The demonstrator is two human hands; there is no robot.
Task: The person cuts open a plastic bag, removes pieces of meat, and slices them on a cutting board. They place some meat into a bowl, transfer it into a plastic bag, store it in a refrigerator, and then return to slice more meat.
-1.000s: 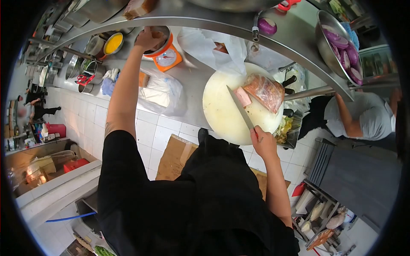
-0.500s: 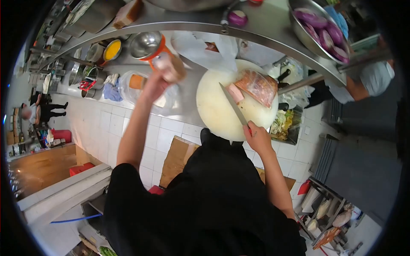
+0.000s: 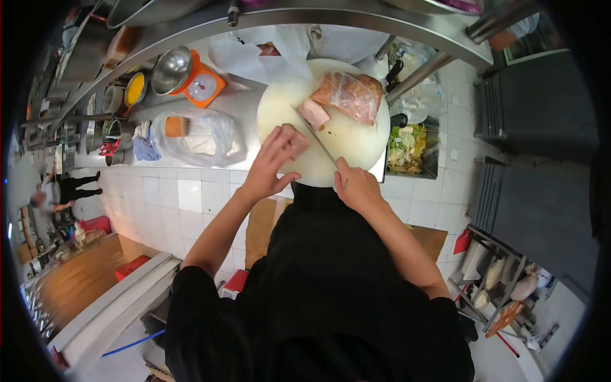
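Observation:
On the round white cutting board [image 3: 277, 102] lies a large slab of meat [image 3: 347, 95] partly covered in clear plastic. A smaller cut piece of meat [image 3: 314, 114] sits at its left. My right hand [image 3: 356, 184] is closed round the handle of a knife [image 3: 318, 139], whose blade points up and left past the cut piece. My left hand [image 3: 273, 162] is over the board's left edge, with its fingers on another piece of meat [image 3: 297, 146] and its thumb apart.
An orange scale [image 3: 205, 86] and a metal bowl [image 3: 172, 70] stand at the back left. Nearer is a plastic bag [image 3: 219, 137] with a meat block [image 3: 176, 127]. A bin of scraps [image 3: 410, 149] is at the right. Another person [image 3: 70, 190] stands far left.
My left hand, with a piece of meat, has moved from near the scale down and right to the board. The camera view has shifted. My right hand still holds the knife.

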